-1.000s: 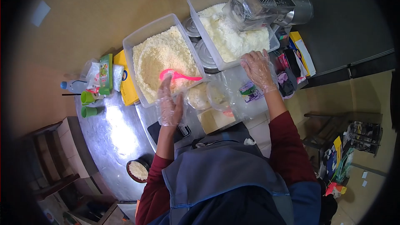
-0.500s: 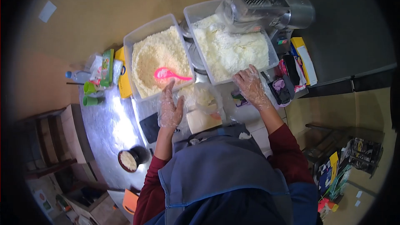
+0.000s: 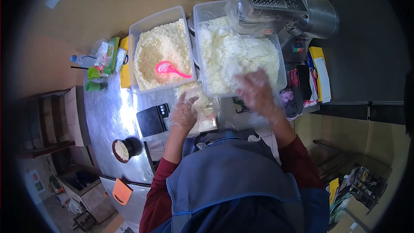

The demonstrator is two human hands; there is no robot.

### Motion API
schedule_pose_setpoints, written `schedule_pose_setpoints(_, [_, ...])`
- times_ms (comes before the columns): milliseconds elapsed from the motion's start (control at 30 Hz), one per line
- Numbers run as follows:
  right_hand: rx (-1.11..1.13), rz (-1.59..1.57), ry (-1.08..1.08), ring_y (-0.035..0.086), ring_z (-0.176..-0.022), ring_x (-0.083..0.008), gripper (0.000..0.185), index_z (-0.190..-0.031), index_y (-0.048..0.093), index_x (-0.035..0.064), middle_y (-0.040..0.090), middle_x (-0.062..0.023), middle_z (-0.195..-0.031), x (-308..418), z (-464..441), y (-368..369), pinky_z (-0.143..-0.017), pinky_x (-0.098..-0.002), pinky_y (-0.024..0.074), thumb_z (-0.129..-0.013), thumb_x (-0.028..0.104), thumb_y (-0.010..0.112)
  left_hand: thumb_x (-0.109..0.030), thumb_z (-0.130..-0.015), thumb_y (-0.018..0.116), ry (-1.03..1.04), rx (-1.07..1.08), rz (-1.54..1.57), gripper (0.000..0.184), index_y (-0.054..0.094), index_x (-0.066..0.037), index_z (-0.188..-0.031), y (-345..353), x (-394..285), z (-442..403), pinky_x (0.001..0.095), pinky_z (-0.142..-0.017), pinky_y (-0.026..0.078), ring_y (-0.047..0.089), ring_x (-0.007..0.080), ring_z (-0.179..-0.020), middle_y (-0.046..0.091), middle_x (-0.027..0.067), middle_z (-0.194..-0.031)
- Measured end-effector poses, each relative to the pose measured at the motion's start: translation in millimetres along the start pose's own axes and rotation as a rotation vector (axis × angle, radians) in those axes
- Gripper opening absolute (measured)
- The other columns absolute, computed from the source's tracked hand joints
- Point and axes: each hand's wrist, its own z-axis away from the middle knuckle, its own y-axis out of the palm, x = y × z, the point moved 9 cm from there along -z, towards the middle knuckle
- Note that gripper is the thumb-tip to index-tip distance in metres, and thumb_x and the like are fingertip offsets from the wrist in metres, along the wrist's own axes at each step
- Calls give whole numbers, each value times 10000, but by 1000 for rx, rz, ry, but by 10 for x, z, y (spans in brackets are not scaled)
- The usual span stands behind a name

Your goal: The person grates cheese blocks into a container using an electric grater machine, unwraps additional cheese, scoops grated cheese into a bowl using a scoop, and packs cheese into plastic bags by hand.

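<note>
My left hand (image 3: 184, 113), in a clear plastic glove, is at the left side of a clear plastic bag (image 3: 206, 103) with pale contents. Its fingers are bent on the bag's edge. My right hand (image 3: 258, 92), also gloved, is over the front edge of the right tub (image 3: 224, 94), its fingers smeared by motion. That tub holds white, lumpy grated or powdery food (image 3: 241, 56). In the left tub (image 3: 161, 88) lies a pale crumbly heap (image 3: 151, 47) with a pink spoon (image 3: 170, 69) on it.
A metal grating machine (image 3: 284, 13) overhangs the right tub. Left of my left hand are a black digital scale (image 3: 151, 121) and a dark cup of white food (image 3: 122, 150). Green cups (image 3: 93, 80) stand at the left edge, dark cloths (image 3: 293, 103) at the right.
My left hand has moved right onto the plastic bag, uncovering the scale. My right hand has shifted slightly left and lower and is blurred. The view has shifted a little.
</note>
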Motion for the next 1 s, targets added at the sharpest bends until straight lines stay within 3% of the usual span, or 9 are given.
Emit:
schedule_pose_setpoints(100, [-52,177,101,542,-1073,-316,488,-1274,513,118,592,-127,-1126,-525,-302,-297,-998,-441,368,-803,165,636,-86,-737,588,-39,20,113,485,570,-137,-1219,-6,54,82,400,-983,425,531,371,-1135,476,191,-1335])
schedule_pose_setpoints(200, [-52,399,108,526,-1075,-341,461,-1210,526,90,577,-143,-1111,-963,-444,-109,-945,-450,400,-763,86,641,-14,-728,532,-22,-75,197,546,536,-98,-1267,-270,-22,106,388,-983,426,535,353,-1134,526,191,-1280])
schedule_pose_setpoints(333, [141,247,151,526,-1048,-358,368,-1091,541,69,573,-157,-1049,-999,-517,27,-887,-470,415,-736,32,629,39,-718,494,-42,-139,227,572,541,-90,-1273,-525,16,156,375,-978,430,544,336,-1130,554,188,-1249])
schedule_pose_setpoints(533, [20,28,218,567,-945,-352,268,-991,537,51,587,-175,-945,-920,-502,-130,-824,-447,439,-745,58,644,15,-731,506,-91,-119,258,534,570,-110,-1246,-693,74,162,376,-979,428,542,338,-1135,554,173,-1260])
schedule_pose_setpoints(600, [-73,-9,363,580,-909,-357,215,-970,578,39,605,-175,-924,-921,-473,-294,-803,-434,450,-769,81,644,-12,-751,514,-47,-38,219,512,572,-134,-1245,-609,122,87,391,-988,419,511,353,-1169,522,180,-1296])
schedule_pose_setpoints(733, [-56,233,305,589,-902,-357,192,-971,623,36,622,-172,-936,-817,-428,-291,-792,-431,451,-793,106,639,-45,-777,511,79,55,126,479,576,-161,-1238,-577,111,-36,407,-1002,405,486,363,-1194,489,197,-1324])
schedule_pose_setpoints(800, [-227,216,320,595,-915,-352,221,-996,648,45,636,-150,-950,-711,-444,-489,-799,-416,464,-785,110,645,-66,-789,500,81,172,116,489,538,-120,-1273,-471,118,-71,406,-1010,399,485,362,-1195,477,216,-1326])
schedule_pose_setpoints(900, [-155,167,333,605,-910,-338,242,-1010,652,39,642,-147,-966,-729,-430,-318,-805,-409,468,-781,119,653,-77,-788,497,208,125,213,532,477,-61,-1319,-399,165,-81,402,-1021,389,477,366,-1201,462,216,-1341])
schedule_pose_setpoints(1000, [-202,4,389,617,-897,-333,255,-1050,640,32,644,-151,-970,-482,-410,-412,-809,-377,477,-809,114,629,-67,-775,501,137,203,255,597,406,-15,-1362,-362,226,-91,390,-1042,364,449,374,-1231,405,220,-1392])
